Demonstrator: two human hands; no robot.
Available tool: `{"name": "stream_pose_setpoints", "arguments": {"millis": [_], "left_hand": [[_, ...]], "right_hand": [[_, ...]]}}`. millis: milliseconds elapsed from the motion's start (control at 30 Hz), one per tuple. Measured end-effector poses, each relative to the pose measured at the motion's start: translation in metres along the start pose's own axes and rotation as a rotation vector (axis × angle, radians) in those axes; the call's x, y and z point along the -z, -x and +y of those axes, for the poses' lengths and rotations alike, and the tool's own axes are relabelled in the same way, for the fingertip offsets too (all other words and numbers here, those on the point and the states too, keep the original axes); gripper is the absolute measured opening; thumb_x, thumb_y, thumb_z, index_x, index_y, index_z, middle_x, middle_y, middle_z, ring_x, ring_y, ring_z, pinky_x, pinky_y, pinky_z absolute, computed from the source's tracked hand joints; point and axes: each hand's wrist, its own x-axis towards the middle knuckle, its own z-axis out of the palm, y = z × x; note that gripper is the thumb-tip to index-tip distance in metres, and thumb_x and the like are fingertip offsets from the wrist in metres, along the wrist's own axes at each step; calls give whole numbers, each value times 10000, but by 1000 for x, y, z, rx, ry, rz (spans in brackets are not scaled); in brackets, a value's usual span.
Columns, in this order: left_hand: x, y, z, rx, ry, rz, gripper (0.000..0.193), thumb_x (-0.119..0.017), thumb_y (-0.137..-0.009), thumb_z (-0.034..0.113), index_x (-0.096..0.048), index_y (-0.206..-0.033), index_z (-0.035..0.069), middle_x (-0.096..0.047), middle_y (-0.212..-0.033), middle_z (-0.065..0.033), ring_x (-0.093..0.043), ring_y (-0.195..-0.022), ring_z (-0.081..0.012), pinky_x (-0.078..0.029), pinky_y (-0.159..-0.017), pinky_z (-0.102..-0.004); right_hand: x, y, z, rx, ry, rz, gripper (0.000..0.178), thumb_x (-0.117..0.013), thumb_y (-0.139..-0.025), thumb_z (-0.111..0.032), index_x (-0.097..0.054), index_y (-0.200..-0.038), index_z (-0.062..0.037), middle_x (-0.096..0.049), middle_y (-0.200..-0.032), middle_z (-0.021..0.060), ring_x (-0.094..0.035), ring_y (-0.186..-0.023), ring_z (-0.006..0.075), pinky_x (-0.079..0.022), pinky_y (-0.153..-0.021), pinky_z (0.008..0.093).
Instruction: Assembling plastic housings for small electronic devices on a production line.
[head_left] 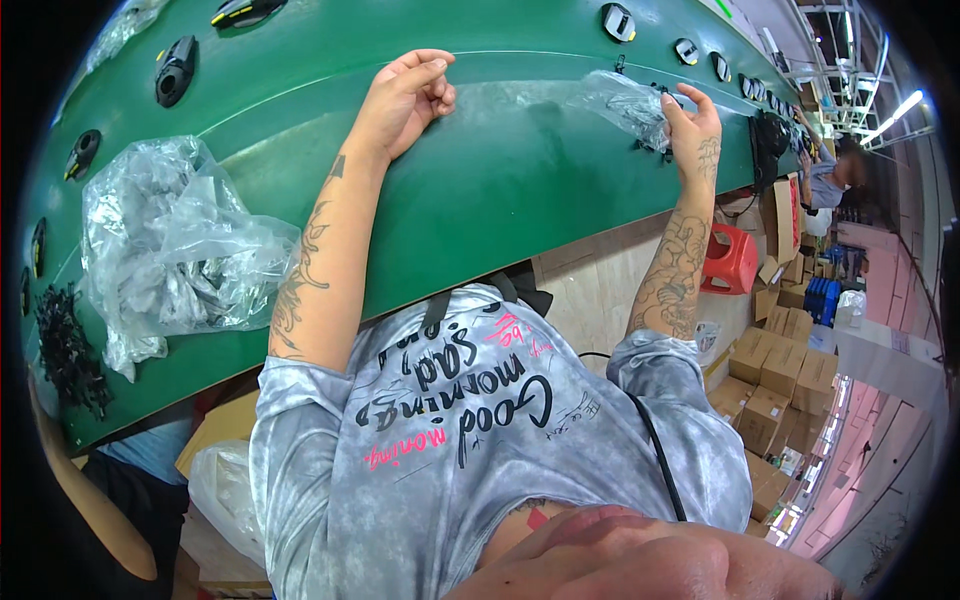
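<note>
While the left hand (pixel 408 98) rests loosely curled and empty, right-hand fingers (pixel 678 108) pinch a clear bag (pixel 622 100) of dark parts.

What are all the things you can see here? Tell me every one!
small clear bag: one, see-through, on the belt at the right hand
big plastic bag: one, clear, crumpled, belt's left part
pile of small parts: one, black, far left
black parts: several, spaced along the belt's far edge
belt: one, green
stool: one, red, on the floor
cardboard boxes: many, brown, right floor
left hand: empty, resting on belt
right hand: pinching the small bag
</note>
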Motion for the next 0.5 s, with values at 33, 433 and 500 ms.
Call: {"name": "stream_pose_setpoints", "arguments": {"millis": [33,433,500], "left_hand": [[2,0,0,-2,-3,0,193,-617,-1013,144,-614,-1152,10,-544,-751,-42,-545,-729,-187,-441,-664,-317],[3,2,0,-25,23,11,149,-649,-987,109,-621,-1095,10,-586,-758,-51,-597,-707,-182,-487,-663,-307],[4,1,0,-11,2,-15,166,-637,-994,114,-616,-1120,8,-567,-766,-45,-578,-729,-186,-470,-674,-308]], "right_hand": [[0,-5,-3,-28,76,6,407,-762,-931,-191,-608,-1254,2,-631,-698,7,-556,-579,64,-423,-510,235],[13,-34,8,-24,-88,114,505,-854,-859,-154,-605,-1257,30,-665,-740,36,-560,-560,66,-404,-469,213],[25,-31,7,105,-136,265,489,-851,-857,-160,-624,-1244,34,-665,-734,33,-564,-558,71,-410,-468,222]]}}
